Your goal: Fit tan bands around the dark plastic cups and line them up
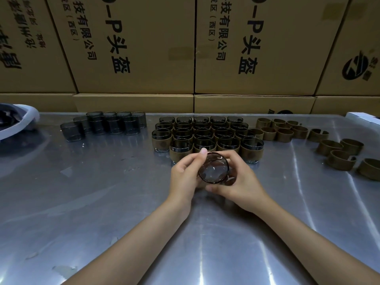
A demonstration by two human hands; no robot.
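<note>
A dark see-through cup (213,170) is held between both hands above the metal table, its mouth tilted toward me. My left hand (186,175) grips its left side with the thumb on the rim. My right hand (239,182) wraps round its right and lower side. Whether a band sits on this cup is hidden by the fingers. Just behind, banded cups (207,134) stand in tidy rows. Bare dark cups (107,125) cluster at the back left. Loose tan bands (285,131) lie at the back right, more tan bands (341,154) further right.
The shiny metal table (102,202) stretches out in front of me. Stacked cardboard boxes (195,58) form a wall along its far edge. A white-rimmed object with dark contents (18,120) lies at the far left. A white box corner (362,117) shows at far right.
</note>
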